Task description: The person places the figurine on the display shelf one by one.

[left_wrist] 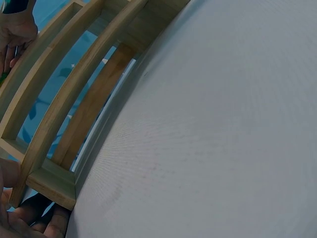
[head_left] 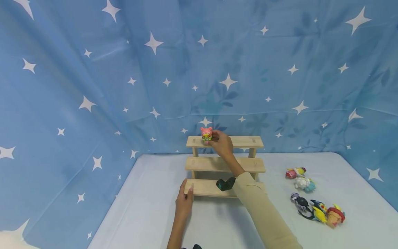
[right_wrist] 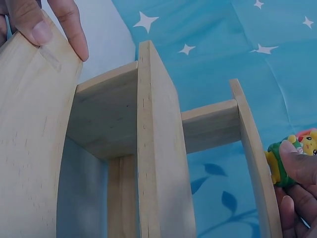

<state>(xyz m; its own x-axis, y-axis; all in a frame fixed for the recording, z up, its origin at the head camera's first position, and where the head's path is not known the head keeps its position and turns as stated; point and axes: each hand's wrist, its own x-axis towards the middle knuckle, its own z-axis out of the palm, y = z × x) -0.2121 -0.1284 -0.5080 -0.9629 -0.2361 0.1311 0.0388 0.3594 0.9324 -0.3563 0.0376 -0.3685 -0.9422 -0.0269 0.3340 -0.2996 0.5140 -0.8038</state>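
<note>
A three-tier wooden shelf [head_left: 225, 164] stands at the back of the table. On the left end of its top tier is a small pink-hooded figurine [head_left: 206, 133], pinched between the thumb and fingers of my right hand [head_left: 221, 142]. In the right wrist view the figurine [right_wrist: 283, 166] shows a green and yellow body, beside the top board's edge. My left hand [head_left: 184, 204] grips the left end of the bottom tier, thumb on top of the board. In the left wrist view, fingers [left_wrist: 55, 223] of that hand reach under the shelf's end.
Several figurines lie on the table to the right: a red and yellow one [head_left: 295, 172], a white and teal one [head_left: 305, 184], a black and grey one [head_left: 301, 203] and a tan and red one [head_left: 335, 216]. A blue star-patterned curtain [head_left: 174, 100] hangs behind the white table [head_left: 146, 200].
</note>
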